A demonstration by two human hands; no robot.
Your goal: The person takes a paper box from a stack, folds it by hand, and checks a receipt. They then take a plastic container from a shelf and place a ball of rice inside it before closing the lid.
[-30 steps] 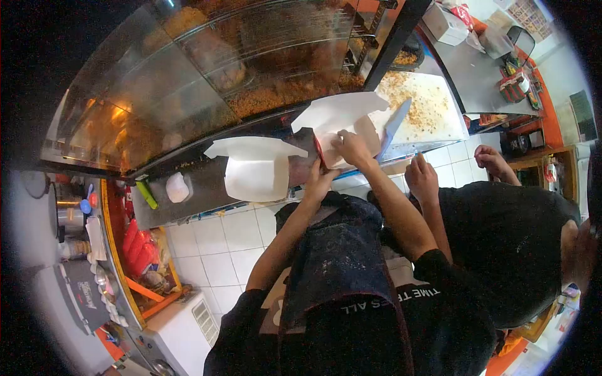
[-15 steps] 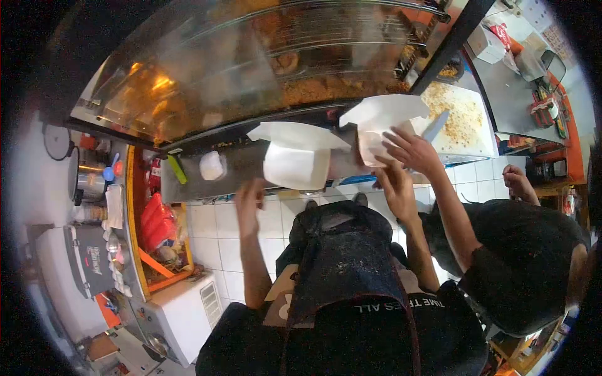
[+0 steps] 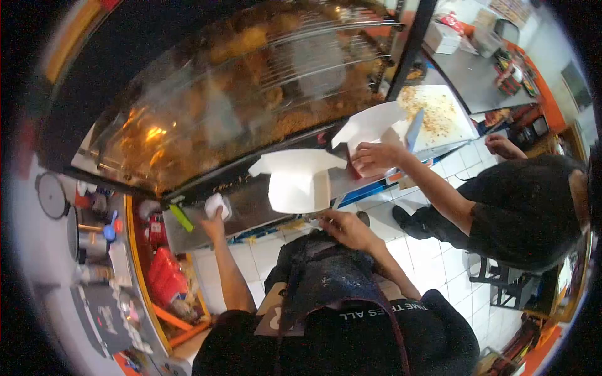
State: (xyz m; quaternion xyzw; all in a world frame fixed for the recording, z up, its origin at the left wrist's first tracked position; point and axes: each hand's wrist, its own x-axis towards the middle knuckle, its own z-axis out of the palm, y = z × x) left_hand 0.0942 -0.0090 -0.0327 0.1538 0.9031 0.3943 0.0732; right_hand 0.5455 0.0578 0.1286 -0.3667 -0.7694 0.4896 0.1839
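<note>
My left hand (image 3: pixel 215 227) reaches to the left end of the metal counter, its fingers closed on the near side of a small white wrapped bundle (image 3: pixel 216 203). In front of me an open white cardboard food box (image 3: pixel 300 188) stands with its lid raised at the back. My right hand (image 3: pixel 348 229) is just below that box's near right corner, fingers loosely bent and apart, with nothing visible in them. A co-worker's hand (image 3: pixel 375 156) is at a second open white box (image 3: pixel 371 130) to the right.
A glass-fronted display case (image 3: pixel 251 81) with fried food stands behind the counter (image 3: pixel 248 205). A bright green object (image 3: pixel 181 217) lies at left. On the right, a knife (image 3: pixel 414 130) rests on a crumb-covered white board (image 3: pixel 439 119). The co-worker (image 3: pixel 520 213) stands close on my right.
My left hand has moved left from beside the near box to the white bundle. My right hand has left the second box and come back toward me. The view has shifted.
</note>
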